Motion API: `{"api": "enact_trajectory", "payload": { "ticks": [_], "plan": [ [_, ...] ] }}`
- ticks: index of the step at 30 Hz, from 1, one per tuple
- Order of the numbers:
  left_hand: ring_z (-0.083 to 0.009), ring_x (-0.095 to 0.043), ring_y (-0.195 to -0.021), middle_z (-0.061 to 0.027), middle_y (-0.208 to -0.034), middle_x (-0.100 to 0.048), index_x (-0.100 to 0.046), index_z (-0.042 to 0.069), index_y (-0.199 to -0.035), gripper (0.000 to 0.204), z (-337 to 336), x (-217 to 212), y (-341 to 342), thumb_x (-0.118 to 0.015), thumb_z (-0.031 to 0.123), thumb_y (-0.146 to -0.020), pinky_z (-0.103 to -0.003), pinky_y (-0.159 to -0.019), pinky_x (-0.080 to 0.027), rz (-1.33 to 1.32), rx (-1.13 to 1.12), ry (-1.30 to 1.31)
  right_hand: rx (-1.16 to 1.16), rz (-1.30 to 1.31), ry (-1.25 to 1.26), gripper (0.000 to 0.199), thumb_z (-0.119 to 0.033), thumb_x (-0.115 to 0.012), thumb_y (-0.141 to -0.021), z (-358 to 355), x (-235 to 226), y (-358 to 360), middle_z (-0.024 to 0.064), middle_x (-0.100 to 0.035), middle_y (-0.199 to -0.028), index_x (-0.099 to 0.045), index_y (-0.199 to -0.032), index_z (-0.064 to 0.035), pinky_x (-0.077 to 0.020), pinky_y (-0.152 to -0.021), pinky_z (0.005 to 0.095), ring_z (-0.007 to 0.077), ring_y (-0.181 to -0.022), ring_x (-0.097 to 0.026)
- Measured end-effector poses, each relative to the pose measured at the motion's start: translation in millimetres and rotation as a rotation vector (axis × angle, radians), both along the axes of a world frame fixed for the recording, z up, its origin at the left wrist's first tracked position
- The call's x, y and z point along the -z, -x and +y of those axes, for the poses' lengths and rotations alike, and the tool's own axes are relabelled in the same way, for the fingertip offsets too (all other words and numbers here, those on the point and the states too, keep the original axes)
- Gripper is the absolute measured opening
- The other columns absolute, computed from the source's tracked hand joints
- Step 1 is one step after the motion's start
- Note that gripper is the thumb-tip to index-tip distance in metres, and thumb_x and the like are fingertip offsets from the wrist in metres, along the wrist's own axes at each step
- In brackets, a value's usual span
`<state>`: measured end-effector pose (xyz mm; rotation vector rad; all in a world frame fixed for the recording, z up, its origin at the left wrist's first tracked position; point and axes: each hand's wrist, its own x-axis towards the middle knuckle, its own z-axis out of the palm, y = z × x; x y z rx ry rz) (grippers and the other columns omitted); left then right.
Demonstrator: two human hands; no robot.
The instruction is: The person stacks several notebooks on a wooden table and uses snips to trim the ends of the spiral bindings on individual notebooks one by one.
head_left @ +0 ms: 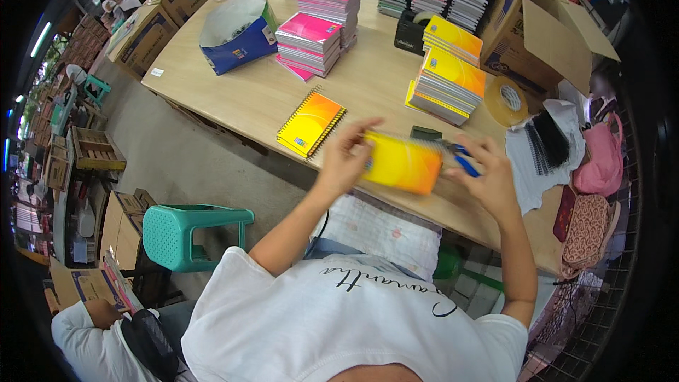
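My left hand (pixel 344 158) grips one end of a yellow-orange spiral notebook (pixel 402 164), blurred by motion, just above the table's near edge. My right hand (pixel 489 171) is closed around blue-handled pliers (pixel 465 161). Their dark head is by the notebook's wire spiral at its right end; whether it touches the wire is too blurred to tell. Another yellow-orange spiral notebook (pixel 311 124) lies flat on the table to the left of my hands. Beyond the right hand stands a stack of similar yellow notebooks (pixel 447 86). A small dark object (pixel 426 132) rests on the table behind the held notebook.
Pink notebook stacks (pixel 309 40) and a blue box (pixel 239 34) stand across the wooden table (pixel 212 92). An open carton (pixel 527 35), tape roll (pixel 506 100) and black wire spirals (pixel 548 143) on white cloth are at right. A green stool (pixel 185 237) and another person (pixel 92 336) are at left.
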<state>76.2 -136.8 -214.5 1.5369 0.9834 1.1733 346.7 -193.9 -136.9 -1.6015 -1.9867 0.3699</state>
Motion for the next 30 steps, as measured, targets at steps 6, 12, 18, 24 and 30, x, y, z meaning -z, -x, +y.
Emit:
{"api": "enact_trajectory", "payload": {
  "ticks": [6,12,18,24,30],
  "plan": [
    [-0.0115,-0.058,-0.088,-0.0078,-0.11,-0.062,-0.057,-0.002,-0.118,0.031,47,-25,92,-0.049,-0.001,-0.088,-0.025,-0.078,-0.047,-0.219,-0.409,-0.089,0.26,0.098,0.171,0.054,-0.019,-0.081,-0.068,-24,34,-38,0.0124,-0.06,-0.09,-0.065,-0.117,-0.0041,-0.0486,-0.076,0.0332,0.0264,-0.081,-0.061],
    [-0.0279,-0.058,-0.076,-0.0153,-0.076,-0.058,-0.057,0.001,-0.086,0.015,123,-36,75,-0.042,0.003,-0.082,-0.038,-0.071,-0.045,0.659,0.041,-0.295,0.271,-0.135,0.105,0.057,-0.023,-0.083,-0.063,-22,79,-47,0.0112,-0.057,-0.092,-0.066,-0.114,-0.0054,-0.0454,-0.079,0.0382,0.0286,-0.088,-0.056],
    [-0.0313,-0.051,-0.092,-0.0114,-0.088,-0.055,-0.054,0.007,-0.087,0.009,153,24,60,-0.048,0.003,-0.081,-0.04,-0.08,-0.04,0.842,0.484,-0.554,0.292,-0.202,-0.081,0.059,-0.032,-0.082,-0.063,-11,111,-51,0.0128,-0.054,-0.095,-0.066,-0.114,-0.0066,-0.0423,-0.081,0.042,0.0312,-0.092,-0.051],
    [-0.0305,-0.047,-0.098,-0.0091,-0.099,-0.052,-0.054,0.009,-0.088,0.008,145,36,56,-0.051,0.005,-0.083,-0.043,-0.081,-0.038,0.917,0.332,-0.608,0.255,-0.143,-0.208,0.066,-0.041,-0.082,-0.061,16,126,-31,0.0144,-0.053,-0.096,-0.066,-0.115,-0.0053,-0.0422,-0.081,0.0432,0.032,-0.091,-0.05],
    [-0.033,-0.047,-0.11,-0.0105,-0.109,-0.053,-0.057,0.007,-0.101,0.02,134,7,31,-0.055,0.004,-0.081,-0.041,-0.093,-0.038,0.765,0.108,-0.7,0.262,-0.127,-0.208,0.077,-0.044,-0.082,-0.059,47,138,9,0.0146,-0.053,-0.104,-0.061,-0.121,-0.0045,-0.042,-0.087,0.0443,0.0333,-0.098,-0.05]
  ]
}}
